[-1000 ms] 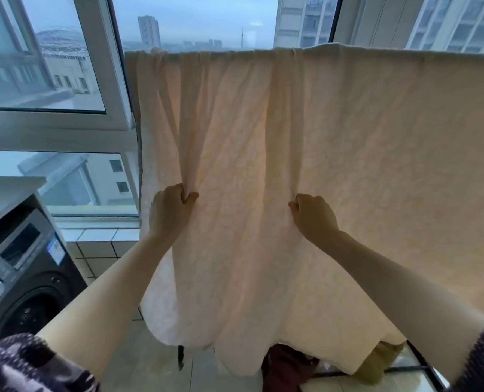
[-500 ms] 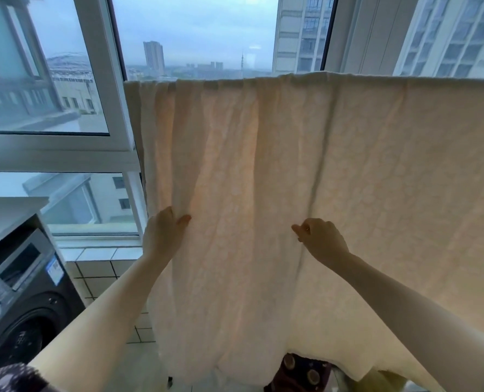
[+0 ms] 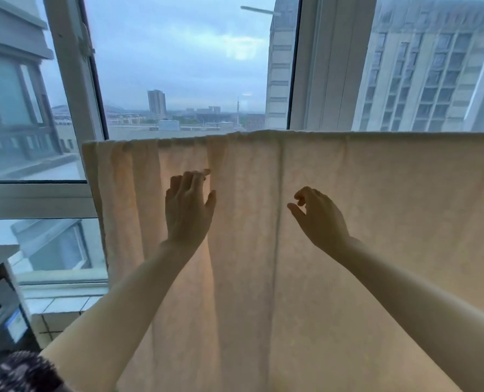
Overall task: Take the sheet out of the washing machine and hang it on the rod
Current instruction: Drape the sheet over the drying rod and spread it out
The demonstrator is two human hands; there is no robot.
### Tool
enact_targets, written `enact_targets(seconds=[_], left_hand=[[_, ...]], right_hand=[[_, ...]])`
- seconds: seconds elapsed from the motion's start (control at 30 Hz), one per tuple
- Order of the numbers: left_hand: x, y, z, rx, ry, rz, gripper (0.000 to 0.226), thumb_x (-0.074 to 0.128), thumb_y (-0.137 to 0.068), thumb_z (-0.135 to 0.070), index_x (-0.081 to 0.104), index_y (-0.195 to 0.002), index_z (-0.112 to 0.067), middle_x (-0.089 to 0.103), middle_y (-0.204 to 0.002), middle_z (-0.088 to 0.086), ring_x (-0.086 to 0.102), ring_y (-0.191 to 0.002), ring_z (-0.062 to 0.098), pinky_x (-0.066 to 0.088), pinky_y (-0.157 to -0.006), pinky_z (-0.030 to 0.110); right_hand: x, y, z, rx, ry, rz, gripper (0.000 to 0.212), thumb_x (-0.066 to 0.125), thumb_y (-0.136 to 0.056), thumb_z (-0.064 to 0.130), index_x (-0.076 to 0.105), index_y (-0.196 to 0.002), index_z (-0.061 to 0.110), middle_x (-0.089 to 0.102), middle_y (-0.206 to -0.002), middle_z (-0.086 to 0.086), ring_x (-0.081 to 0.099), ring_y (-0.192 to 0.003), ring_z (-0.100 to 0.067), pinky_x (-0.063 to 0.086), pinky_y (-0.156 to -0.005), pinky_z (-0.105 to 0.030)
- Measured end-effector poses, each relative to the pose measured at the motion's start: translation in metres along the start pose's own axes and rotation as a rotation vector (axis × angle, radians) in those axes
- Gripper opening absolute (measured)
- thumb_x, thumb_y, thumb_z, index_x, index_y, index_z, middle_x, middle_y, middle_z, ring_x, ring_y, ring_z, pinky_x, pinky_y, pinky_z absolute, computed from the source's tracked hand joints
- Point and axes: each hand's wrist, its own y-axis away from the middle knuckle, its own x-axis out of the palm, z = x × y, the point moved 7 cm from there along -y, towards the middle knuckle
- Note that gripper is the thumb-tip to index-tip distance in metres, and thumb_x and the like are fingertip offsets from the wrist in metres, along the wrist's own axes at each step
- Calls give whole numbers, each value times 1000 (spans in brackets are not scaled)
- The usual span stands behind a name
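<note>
Pale cream, thin woven cotton-like sheet (image 3: pixel 348 222) hangs draped over the rod; the rod itself is hidden under the top fold, which runs level across the window. Task's thing is on the rod, not in the machine.

Left hand (image 3: pixel 188 210): fingers spread and raised, palm toward the cloth, fingertips near a vertical pleat high up; holding nothing that I can see. Right hand (image 3: pixel 318 219): thumb and forefinger curled toward each other, a loose pincer just in front of a long vertical crease; whether it touches the fabric I cannot tell, and no cloth shows between the fingers.

Step in hand, by my reading: smoothing and spreading. Hanging looks largely done.

To do it well:
- work the bunched left part, where several pleats crowd together near the top edge
- pinch close under the rod and draw sideways, not down, so the drape does not slide off
- keep both falls roughly balanced

Materials: sheet is light, translucent against daylight, faintly mottled weave, soft vertical folds; likely damp and clingy, so pleats may resist. Left edge hangs straight. White rigid window frame (image 3: pixel 73 89) behind. Grey front of the washing machine (image 3: pixel 0 315) at lower left, hard and glossy. Dark speckled knit sleeve (image 3: pixel 17 372) at bottom left corner.
</note>
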Motion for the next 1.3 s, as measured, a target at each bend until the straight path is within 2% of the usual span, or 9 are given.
enact_targets(seconds=[0.2,0.4,0.53,0.67,0.83,1.0,1.13,1.2,1.3], left_hand=[[5,-39,-16,186,-187,-41,42,64,-82,-10,56,-123,-6,55,-124,14,47,-116,31,38,-100,40],[1,-52,21,88,-327,28,50,60,-85,-9,46,-133,-5,50,-135,15,42,-129,31,27,-113,45],[-9,-68,48,22,-358,46,41,53,-93,-19,48,-133,-7,54,-134,13,45,-128,32,27,-112,50],[-22,-84,68,18,-347,31,37,38,-99,-33,60,-119,-12,64,-120,8,54,-117,30,24,-111,52],[-51,-91,127,-111,-241,-1,44,32,-99,-36,66,-108,-9,67,-107,12,54,-104,34,34,-100,49],[-62,-95,176,-196,-49,32,30,44,-99,-26,65,-111,-8,65,-107,13,57,-101,32,44,-87,40],[-64,-93,201,-416,168,30,43,53,-91,-48,64,-105,-8,63,-92,6,56,-85,22,41,-74,30],[-63,-90,214,-492,241,39,53,57,-83,-60,65,-86,-8,58,-73,2,52,-69,19,38,-63,27],[-66,-87,224,-536,394,41,50,61,-85,-51,50,-57,-12,37,-52,-2,34,-52,15,27,-53,26]], right_hand=[[-48,-59,23,-328,124,-227,31,62,-89,22,58,-117,8,55,-115,-11,53,-100,-29,52,-69,-38],[-47,-91,27,-454,130,-183,37,58,-91,15,55,-127,5,56,-124,-10,50,-109,-30,46,-92,-43],[-39,-105,44,-527,92,-122,39,55,-94,19,51,-132,12,57,-125,-7,53,-111,-26,46,-91,-42],[-27,-114,66,-536,113,-88,39,51,-95,29,49,-132,18,58,-124,-8,57,-106,-29,47,-86,-43],[-7,-130,99,-446,172,-67,34,39,-98,30,54,-125,16,59,-120,-9,56,-106,-29,45,-88,-42],[20,-134,155,-470,196,-7,36,34,-99,41,57,-112,18,64,-104,-4,62,-93,-25,45,-87,-43],[41,-135,194,-498,122,25,31,43,-97,41,59,-111,17,64,-101,-3,62,-92,-23,47,-86,-42],[49,-136,210,-503,125,15,31,46,-96,41,63,-102,16,66,-97,-2,60,-94,-23,47,-85,-41],[56,-139,226,-474,79,-5,30,48,-96,37,69,-98,15,70,-92,-2,58,-96,-25,47,-85,-40]])
